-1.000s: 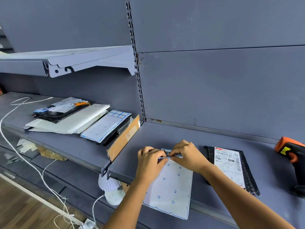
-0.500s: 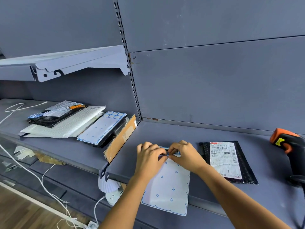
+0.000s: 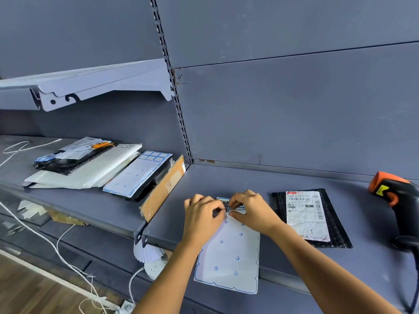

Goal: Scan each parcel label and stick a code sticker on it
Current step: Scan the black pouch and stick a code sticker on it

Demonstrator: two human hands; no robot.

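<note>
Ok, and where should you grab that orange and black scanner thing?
Best guess: use the right hand, which is nearer, and wrap its fingers round the black handle of the scanner, below its orange head. The handle stands nearly upright on the shelf, with bare shelf in front of it, so come from the front.

Black parcel (image 3: 335, 225) (white label (image 3: 306, 214)), orange-black scanner (image 3: 395, 200)
</note>
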